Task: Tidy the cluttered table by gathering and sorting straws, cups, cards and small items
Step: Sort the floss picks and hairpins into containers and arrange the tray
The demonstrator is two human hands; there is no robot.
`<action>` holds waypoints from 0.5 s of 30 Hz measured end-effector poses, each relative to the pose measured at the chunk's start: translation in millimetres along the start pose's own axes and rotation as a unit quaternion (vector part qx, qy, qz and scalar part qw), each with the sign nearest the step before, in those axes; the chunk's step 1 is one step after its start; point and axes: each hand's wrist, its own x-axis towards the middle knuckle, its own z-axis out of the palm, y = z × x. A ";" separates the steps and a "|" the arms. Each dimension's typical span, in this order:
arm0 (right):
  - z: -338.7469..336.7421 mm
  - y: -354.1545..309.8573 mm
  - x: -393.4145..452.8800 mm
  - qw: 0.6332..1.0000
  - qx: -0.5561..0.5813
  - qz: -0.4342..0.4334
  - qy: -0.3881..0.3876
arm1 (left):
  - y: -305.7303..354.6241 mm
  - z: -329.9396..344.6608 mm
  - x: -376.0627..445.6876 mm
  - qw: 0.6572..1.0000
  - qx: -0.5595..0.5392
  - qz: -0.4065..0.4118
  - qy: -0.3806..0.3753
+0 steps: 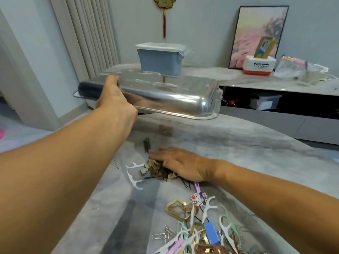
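My left hand [114,99] grips the near rim of a shiny metal tray [170,94], which is lifted upside down above the far part of the grey table [247,143]. My right hand [181,165] lies flat, fingers straight, on a small heap of brown and gold hair clips [156,168] in the middle of the table. Two white floss picks [134,173] lie just left of that heap. A second pile of floss picks, clips and a gold buckle [198,228] sits at the near edge.
A blue lidded bin [159,59] stands behind the tray on a low sideboard [238,77]. A Panasonic box [259,65], a framed picture [260,33] and plastic bags [300,70] sit to the right. Curtains hang at the left.
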 end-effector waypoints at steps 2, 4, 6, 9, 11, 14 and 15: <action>5.7 -12.5 -22.1 1.000 0.009 -0.022 -0.013 | -1.7 -1.1 -10.0 1.000 -0.009 0.002 0.013; 11.1 -27.5 -42.6 0.998 0.010 -0.047 -0.033 | -8.0 -3.7 -16.8 1.000 0.000 -0.004 0.014; 17.4 -39.0 -57.8 0.996 0.033 -0.065 -0.052 | -17.1 -6.9 -18.7 1.000 0.008 -0.019 0.019; 14.1 -39.9 -74.6 0.996 0.081 -0.029 -0.012 | -29.9 -6.9 -27.2 0.999 0.018 -0.031 0.040; -1.7 -18.3 -90.4 0.988 0.104 0.056 0.096 | -39.6 -4.2 -31.2 0.998 0.023 -0.032 0.049; -30.6 26.2 -115.3 0.968 0.054 0.193 0.151 | -51.8 0.7 -34.9 0.997 0.040 -0.038 0.056; -33.3 34.3 -120.2 0.968 0.026 0.215 0.125 | -55.5 2.8 -35.1 0.997 0.048 -0.039 0.055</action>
